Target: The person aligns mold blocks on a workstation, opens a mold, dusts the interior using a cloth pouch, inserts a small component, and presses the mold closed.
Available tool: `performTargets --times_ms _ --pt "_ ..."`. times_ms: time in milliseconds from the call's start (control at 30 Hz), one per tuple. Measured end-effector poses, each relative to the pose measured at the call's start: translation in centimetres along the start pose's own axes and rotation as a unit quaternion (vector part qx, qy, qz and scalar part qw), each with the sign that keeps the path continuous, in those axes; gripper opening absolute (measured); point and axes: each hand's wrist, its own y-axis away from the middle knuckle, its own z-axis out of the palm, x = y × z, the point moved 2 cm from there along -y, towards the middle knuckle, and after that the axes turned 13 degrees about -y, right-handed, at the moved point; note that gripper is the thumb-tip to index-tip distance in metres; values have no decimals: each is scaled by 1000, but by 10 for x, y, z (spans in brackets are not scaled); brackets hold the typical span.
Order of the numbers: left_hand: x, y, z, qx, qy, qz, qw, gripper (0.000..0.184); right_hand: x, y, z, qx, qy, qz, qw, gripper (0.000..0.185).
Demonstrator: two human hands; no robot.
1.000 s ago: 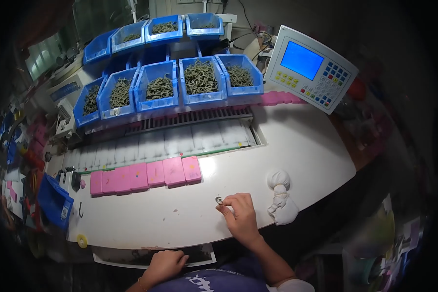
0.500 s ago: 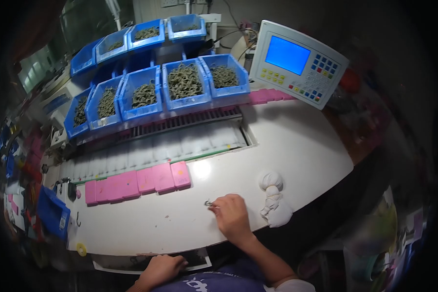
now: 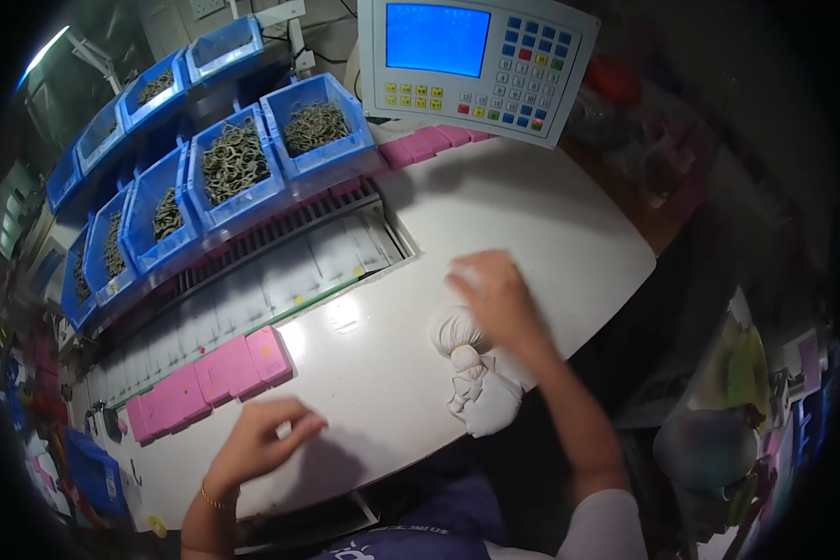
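Above the white tabletop [image 3: 373, 373], my left hand [image 3: 261, 437] hovers in front of the row of pink blocks [image 3: 222, 371]. Its thumb stands apart from the bent fingers, and nothing shows between them. My right hand [image 3: 497, 297] is over the table just behind a knotted white cloth bundle [image 3: 483, 397], partly overlapping its round end. Motion smears its fingertips, so whether they hold anything cannot be made out. A small hook-shaped piece [image 3: 136, 473] lies near the table's left end.
Blue bins [image 3: 238, 168] of small greenish metal pieces stand in two tiers at the back left. A control panel [image 3: 476, 70] with a lit blue screen rises behind the table. A slatted, pale recessed strip [image 3: 280, 275] runs before the bins. More pink blocks [image 3: 420, 145] sit below the panel.
My view has turned rightward. My left hand has come up from the table's front edge. My right hand, which had a small metal piece at its fingertips, has moved back toward the cloth bundle.
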Motion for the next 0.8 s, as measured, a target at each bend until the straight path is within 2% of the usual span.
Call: performTargets --times_ms 67,100,167,267,300,400,433,467,533,567,600,667,733,800 --pt "-16 -40 1 68 -13 -13 997 9 66 -13 -13 36 0 105 994 30" --pt "-20 -62 -1 81 -32 14 996 11 97 -19 -18 44 10 116 992 34" --pt "-25 -106 -3 108 -69 72 989 17 159 -31 -17 112 76 75 988 35" --pt "-29 -162 2 144 -134 76 977 25 220 -70 -15 167 128 19 978 35" --pt "-30 -180 0 137 -192 91 967 36 236 -85 -13 177 136 3 975 35" --pt "-37 -235 -2 145 -268 79 949 46 281 -130 -11 92 142 5 986 35" --pt "-45 -251 -3 87 -261 3 961 51 305 -140 -8 101 189 -58 975 34" --pt "-54 -268 -1 111 -294 20 949 51 327 -150 -4 116 238 -119 957 33" --pt "-71 -303 -1 158 -367 53 915 54 351 -172 -1 123 273 -155 941 33" --pt "-75 -318 -5 73 -316 -3 946 72 360 -178 -2 123 282 -151 940 33" --pt "-66 -332 -11 60 -320 -31 945 75 365 -183 -4 119 281 -123 944 33" --pt "-81 -358 -11 226 -344 111 905 71 373 -185 -5 115 274 -76 952 33" --pt "-81 -375 -16 193 -368 83 906 67 379 -188 -7 115 270 -52 954 34" --pt "-90 -388 -17 180 -322 92 925 63 382 -187 -9 118 268 -35 955 34"
